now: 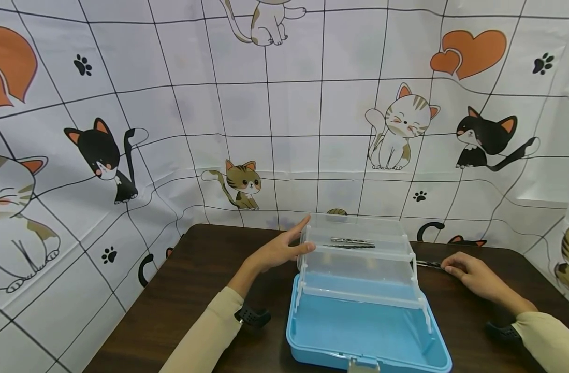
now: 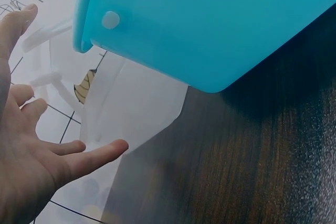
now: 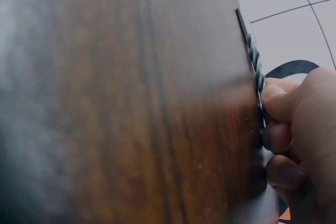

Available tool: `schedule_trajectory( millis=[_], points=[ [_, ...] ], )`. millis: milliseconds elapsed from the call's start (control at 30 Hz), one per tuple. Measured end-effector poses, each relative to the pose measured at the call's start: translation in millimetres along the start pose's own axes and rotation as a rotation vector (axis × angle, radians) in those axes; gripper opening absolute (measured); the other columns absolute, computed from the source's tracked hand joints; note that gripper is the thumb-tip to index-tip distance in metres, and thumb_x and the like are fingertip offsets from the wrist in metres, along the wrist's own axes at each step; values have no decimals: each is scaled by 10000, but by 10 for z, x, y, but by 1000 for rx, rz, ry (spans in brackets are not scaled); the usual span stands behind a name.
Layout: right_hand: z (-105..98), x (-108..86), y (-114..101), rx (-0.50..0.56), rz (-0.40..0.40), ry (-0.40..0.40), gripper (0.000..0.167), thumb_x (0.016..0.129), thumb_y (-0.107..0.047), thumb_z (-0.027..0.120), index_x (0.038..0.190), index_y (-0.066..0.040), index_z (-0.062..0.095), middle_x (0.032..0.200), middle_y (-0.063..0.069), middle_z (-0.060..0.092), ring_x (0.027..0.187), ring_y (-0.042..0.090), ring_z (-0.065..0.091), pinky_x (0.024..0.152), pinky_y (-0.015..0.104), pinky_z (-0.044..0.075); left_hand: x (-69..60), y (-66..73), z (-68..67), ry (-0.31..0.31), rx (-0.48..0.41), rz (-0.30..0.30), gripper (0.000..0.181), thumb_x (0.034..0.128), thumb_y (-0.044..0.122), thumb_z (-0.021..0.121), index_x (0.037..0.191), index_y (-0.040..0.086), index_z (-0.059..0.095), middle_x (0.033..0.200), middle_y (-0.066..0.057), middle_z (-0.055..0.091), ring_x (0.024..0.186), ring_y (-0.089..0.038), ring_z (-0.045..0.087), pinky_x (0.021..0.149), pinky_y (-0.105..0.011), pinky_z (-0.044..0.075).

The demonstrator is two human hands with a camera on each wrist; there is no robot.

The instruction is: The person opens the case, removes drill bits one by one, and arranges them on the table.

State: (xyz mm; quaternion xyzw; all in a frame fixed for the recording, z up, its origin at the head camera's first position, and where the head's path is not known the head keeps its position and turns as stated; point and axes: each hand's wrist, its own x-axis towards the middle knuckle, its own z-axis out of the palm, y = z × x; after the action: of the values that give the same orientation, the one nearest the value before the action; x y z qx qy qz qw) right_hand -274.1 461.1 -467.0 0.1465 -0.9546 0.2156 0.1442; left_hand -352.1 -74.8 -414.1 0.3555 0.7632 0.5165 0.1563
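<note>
A light-blue toolbox (image 1: 359, 326) stands on the table with its clear tiered trays (image 1: 354, 267) raised at the back. Several twist drill bits (image 1: 351, 244) lie in the upper tray. My left hand (image 1: 281, 251) is at the left side of the trays, fingers spread; its fingers (image 2: 100, 158) look straight in the left wrist view. Right of the box, my right hand (image 1: 472, 274) pinches a spiral-fluted metal drill bit (image 3: 255, 59) between thumb and fingers, low over the table. Whether it holds more than one bit, I cannot tell.
The dark wooden table (image 1: 181, 311) extends on both sides of the box. Behind it hangs a white gridded curtain (image 1: 293, 114) printed with cats. A metal latch (image 1: 363, 366) sits at the box's front edge.
</note>
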Motion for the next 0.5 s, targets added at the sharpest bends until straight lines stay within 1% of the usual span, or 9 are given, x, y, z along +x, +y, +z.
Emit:
schedule_trajectory(
  millis=[100,267,400,500],
  points=[
    [4,-3,-7,-6,3,4,96,963,-30,697,1041,-81,719,987,9,648,736,59,490,614,282,439,-2,15,-4,0,6,4,839,965,598,618,1602,506,80,1684,-54,108,1382,-405,424,988,-511,491],
    [2,-3,-18,-5,-2,19,90,962,-46,706,1043,-79,726,971,-3,632,703,66,447,575,279,388,-6,33,-10,5,13,5,845,960,611,616,1603,506,78,1685,-47,112,1368,-404,445,990,-520,488],
    [-7,-16,-27,-4,1,16,96,960,-67,718,1054,-85,729,971,-9,632,698,67,439,569,282,372,-3,20,-9,3,13,12,886,959,618,610,1632,435,64,1686,-59,106,1371,-418,436,985,-530,489],
    [-21,-32,-25,-10,12,8,104,952,-77,731,1055,-92,735,979,-6,639,705,67,441,576,283,372,9,-2,0,0,12,15,903,959,622,608,1640,409,55,1686,-60,101,1376,-420,428,982,-521,493]
  ],
)
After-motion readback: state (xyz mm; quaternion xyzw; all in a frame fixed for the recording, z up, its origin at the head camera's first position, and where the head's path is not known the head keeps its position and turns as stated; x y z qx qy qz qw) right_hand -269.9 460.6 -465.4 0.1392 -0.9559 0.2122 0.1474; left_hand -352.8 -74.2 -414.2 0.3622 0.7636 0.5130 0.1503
